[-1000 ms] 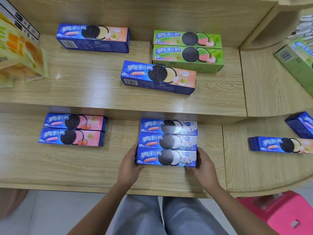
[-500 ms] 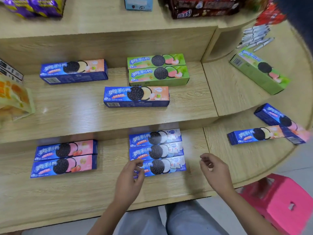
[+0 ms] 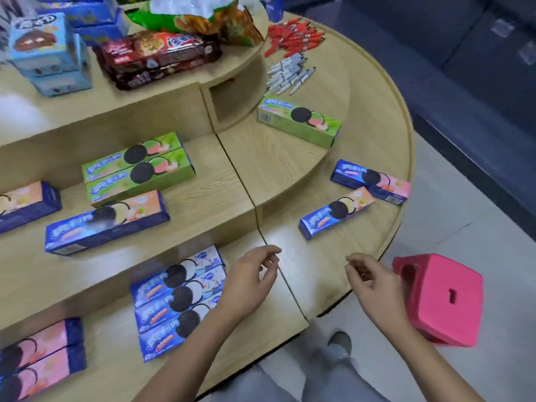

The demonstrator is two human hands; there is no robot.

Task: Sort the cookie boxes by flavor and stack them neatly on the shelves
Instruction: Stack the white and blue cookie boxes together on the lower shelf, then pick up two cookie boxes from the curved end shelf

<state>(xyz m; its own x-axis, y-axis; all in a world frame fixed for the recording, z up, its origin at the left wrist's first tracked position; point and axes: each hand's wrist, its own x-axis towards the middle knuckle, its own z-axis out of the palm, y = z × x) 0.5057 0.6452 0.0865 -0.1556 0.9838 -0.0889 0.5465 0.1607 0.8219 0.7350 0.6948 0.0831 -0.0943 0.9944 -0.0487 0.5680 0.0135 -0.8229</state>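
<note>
left hand [image 3: 249,281]: grip empty, fingers loosely apart, hovering just right of the white-flavor stack.
right hand [image 3: 374,282]: grip empty too, fingers curled but apart, above the front edge of the rounded lower shelf [image 3: 313,274].
white-flavor stack [image 3: 179,300]: three blue boxes in a tidy row on the lower shelf, touching each other.
pink pair [image 3: 37,358]: two boxes together at far left of the same shelf.
unsorted, near: a peach box [image 3: 336,211] and a pink box [image 3: 371,181] lie skewed on the rounded shelf, close but apart.
middle shelf: green pair [image 3: 139,168], a peach box in front [image 3: 107,220], another peach box [image 3: 26,203] at the left edge.
unsorted, far: a lone green box [image 3: 298,120] on the curved middle tier.
risk: the pink box sits near the rim; a careless reach could nudge it off toward the pink stool [image 3: 441,297].
change: both hands have let go of the white stack, and the view has swung right toward the loose boxes.
</note>
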